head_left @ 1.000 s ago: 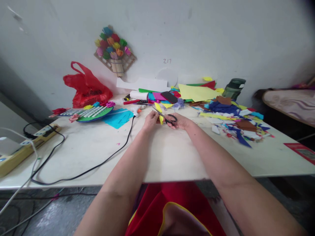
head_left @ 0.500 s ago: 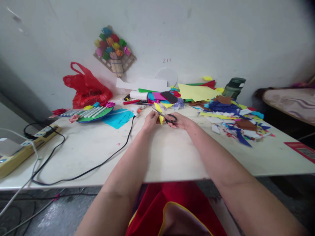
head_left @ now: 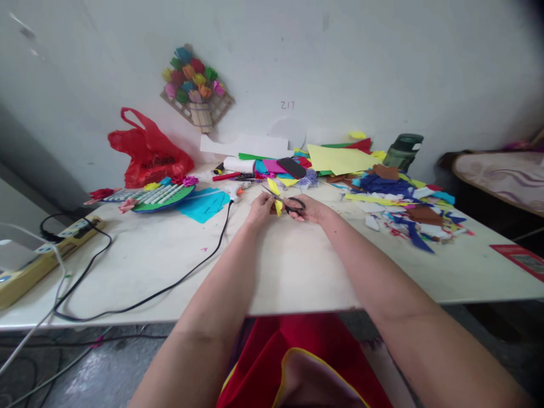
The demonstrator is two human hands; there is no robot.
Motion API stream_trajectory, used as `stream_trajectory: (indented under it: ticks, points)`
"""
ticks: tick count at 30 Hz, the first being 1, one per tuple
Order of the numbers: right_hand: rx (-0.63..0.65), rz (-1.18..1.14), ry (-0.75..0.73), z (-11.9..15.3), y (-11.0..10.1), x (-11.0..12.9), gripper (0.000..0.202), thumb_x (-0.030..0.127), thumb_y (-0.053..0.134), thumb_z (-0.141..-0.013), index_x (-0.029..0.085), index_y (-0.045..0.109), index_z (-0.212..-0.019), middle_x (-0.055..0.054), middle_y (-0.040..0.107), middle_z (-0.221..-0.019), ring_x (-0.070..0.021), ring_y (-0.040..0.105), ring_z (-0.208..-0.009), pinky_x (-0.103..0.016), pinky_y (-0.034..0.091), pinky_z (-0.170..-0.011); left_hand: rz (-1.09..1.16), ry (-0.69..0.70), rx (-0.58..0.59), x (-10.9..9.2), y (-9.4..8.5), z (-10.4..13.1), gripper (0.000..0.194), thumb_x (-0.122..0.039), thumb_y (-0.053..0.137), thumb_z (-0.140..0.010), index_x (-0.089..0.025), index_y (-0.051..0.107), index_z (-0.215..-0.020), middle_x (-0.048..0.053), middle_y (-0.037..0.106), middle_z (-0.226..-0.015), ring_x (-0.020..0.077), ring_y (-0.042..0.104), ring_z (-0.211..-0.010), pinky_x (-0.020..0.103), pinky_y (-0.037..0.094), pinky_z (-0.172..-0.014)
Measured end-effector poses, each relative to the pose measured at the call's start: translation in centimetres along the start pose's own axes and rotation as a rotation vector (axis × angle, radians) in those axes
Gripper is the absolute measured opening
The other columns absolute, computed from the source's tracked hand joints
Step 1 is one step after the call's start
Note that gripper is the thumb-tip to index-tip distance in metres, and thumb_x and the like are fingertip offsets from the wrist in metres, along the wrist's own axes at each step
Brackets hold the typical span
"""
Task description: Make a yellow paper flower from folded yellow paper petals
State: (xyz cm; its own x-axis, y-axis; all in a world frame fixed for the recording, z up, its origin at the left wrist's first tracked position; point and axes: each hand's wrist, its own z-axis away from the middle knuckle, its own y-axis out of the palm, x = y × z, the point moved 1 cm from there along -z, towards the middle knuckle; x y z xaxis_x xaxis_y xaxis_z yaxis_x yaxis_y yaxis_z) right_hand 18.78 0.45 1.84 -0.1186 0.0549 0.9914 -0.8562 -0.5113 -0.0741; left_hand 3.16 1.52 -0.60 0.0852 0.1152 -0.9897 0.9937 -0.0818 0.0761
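Observation:
My right hand (head_left: 306, 209) is closed on the black handles of a pair of scissors (head_left: 297, 207), whose blades point up and to the left. The blades lie across a yellow paper piece (head_left: 274, 186) between my two hands. Just left of it, my left hand (head_left: 261, 208) is closed in a pinch on the yellow paper. A bit of brown shows beside my left fingertips, too small to make out. Both hands are above the middle of the white table (head_left: 297, 272).
Coloured paper scraps (head_left: 382, 187) and a green bottle (head_left: 403, 152) are at the right. A glue gun (head_left: 233, 191) with a black cord, blue paper (head_left: 204, 205), a red bag (head_left: 155, 156) and a power strip (head_left: 68, 241) stand to the left.

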Motion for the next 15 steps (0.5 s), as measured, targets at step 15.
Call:
stream_trajectory:
  ticks: [15]
  points:
    - [-0.022,0.087,-0.02,-0.32,-0.03,-0.34,0.031,0.042,0.061,-0.078,0.014,0.052,-0.068,0.005,0.05,-0.043,-0.0027,0.036,-0.029,-0.015,0.021,-0.027,0.03,0.011,0.01,0.55,-0.26,-0.36,0.019,-0.021,0.051,-0.086,-0.017,0.041,-0.07,-0.003,0.055,-0.06,0.0113,0.06,-0.058,0.03,0.053,-0.067]
